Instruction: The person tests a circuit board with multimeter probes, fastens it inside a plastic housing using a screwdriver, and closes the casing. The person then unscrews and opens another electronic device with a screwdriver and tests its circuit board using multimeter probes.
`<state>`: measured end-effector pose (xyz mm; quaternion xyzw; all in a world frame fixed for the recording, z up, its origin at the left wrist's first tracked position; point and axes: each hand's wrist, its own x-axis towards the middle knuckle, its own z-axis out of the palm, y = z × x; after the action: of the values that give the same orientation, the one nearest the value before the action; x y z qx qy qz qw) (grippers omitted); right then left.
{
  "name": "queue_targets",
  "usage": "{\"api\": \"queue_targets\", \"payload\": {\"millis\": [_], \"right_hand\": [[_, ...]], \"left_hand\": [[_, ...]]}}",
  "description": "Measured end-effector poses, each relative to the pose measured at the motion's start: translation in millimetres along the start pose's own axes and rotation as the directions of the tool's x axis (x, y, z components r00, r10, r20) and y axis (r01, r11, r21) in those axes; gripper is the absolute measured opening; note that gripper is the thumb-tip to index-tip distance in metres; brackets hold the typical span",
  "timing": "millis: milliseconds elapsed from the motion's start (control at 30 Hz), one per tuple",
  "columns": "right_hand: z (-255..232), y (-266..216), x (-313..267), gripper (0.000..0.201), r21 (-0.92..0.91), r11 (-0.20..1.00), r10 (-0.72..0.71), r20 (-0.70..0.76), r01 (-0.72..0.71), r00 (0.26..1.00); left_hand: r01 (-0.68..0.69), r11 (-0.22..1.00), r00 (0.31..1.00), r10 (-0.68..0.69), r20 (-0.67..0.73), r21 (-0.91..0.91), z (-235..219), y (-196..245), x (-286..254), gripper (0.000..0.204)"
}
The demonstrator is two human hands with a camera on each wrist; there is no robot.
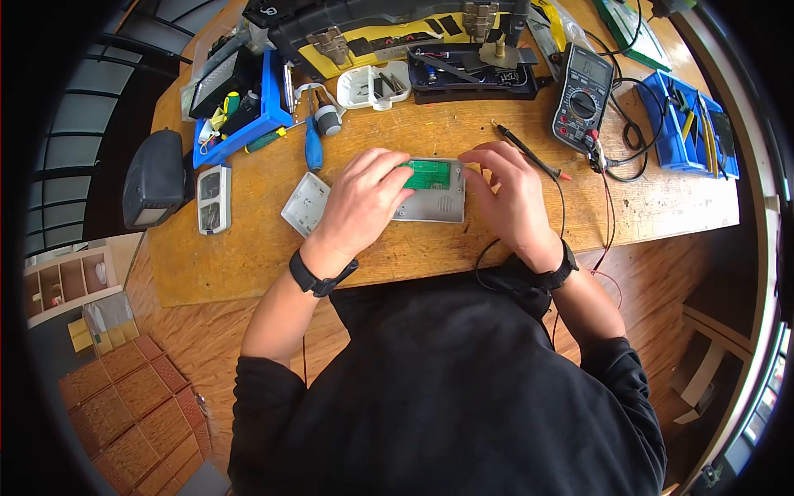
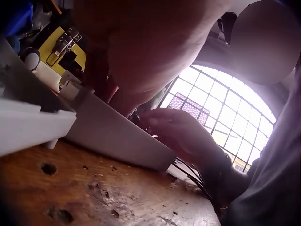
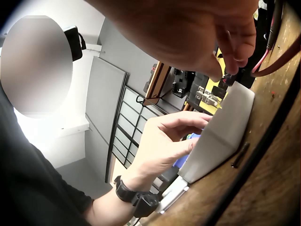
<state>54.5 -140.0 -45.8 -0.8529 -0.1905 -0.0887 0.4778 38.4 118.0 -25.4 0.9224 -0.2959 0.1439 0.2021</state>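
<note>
A green circuit board [image 1: 430,173] lies inside a light grey plastic housing [image 1: 451,207] on the wooden bench. My left hand [image 1: 368,194] pinches the board's left end, its fingers over the housing's left side. At the housing's right end my right hand [image 1: 511,190] hovers with bent fingers, thumb and forefinger apart; the fingertips are close over the upper right corner. In the right wrist view the housing wall [image 3: 218,134] hides the board. A second grey shell [image 1: 306,204] lies just left of the housing, partly behind my left hand.
A multimeter [image 1: 583,95] with a black probe [image 1: 521,149] and leads is at the right, near a blue tool bin [image 1: 691,124]. Behind stand an open tool case [image 1: 380,45] and a white tray [image 1: 374,87]. A blue screwdriver [image 1: 313,145] and a screw [image 3: 241,155] lie on the bench.
</note>
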Motion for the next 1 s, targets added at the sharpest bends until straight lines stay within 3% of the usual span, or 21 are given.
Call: {"api": "queue_targets", "payload": {"millis": [33, 133, 367, 533, 733, 900, 1000], "right_hand": [[1.5, 2.1, -0.6, 0.02, -0.037, 0.996, -0.078, 0.016, 0.078, 0.997], [4.5, 6.4, -2.3, 0.02, -0.069, 0.989, -0.129, 0.056, 0.133, 0.99], [3.2, 1.8, -0.3, 0.023, -0.099, 0.988, -0.108, 0.105, 0.119, 0.989], [6.5, -5.9, 2.3, 0.028, -0.181, 0.954, -0.211, 0.158, 0.238, 0.965], [13.1, -6.5, 1.0, 0.042, -0.276, 0.928, -0.164, 0.304, 0.251, 0.938], [10.3, -8.8, 1.0, 0.042, -0.282, 0.918, -0.18, 0.325, 0.277, 0.928], [10.0, -8.8, -0.6, 0.042, -0.275, 0.917, -0.195, 0.326, 0.29, 0.925]], "left_hand": [[-0.001, 1.0, 1.0, 0.001, 0.01, 0.009, 1.0, 0.2, 0.5, 0.031], [-0.026, 0.999, 0.999, 0.025, 0.035, 0.038, -1.4, 1.7, 4.2, 0.028], [0.001, 0.999, 0.998, -0.003, 0.059, 0.042, 0.8, 1.6, 2.0, 0.026], [0.017, 0.999, 0.999, -0.018, 0.051, 0.031, -1.3, 2.7, 2.2, 0.031], [0.032, 0.999, 0.998, -0.034, 0.051, 0.043, -4.2, 4.3, -0.4, 0.034], [0.057, 0.993, 0.998, -0.06, 0.023, 0.101, -10.4, 4.7, -16.4, 0.03], [0.007, 0.991, 1.0, -0.009, 0.018, 0.133, -9.0, 5.5, -26.3, 0.026]]}}
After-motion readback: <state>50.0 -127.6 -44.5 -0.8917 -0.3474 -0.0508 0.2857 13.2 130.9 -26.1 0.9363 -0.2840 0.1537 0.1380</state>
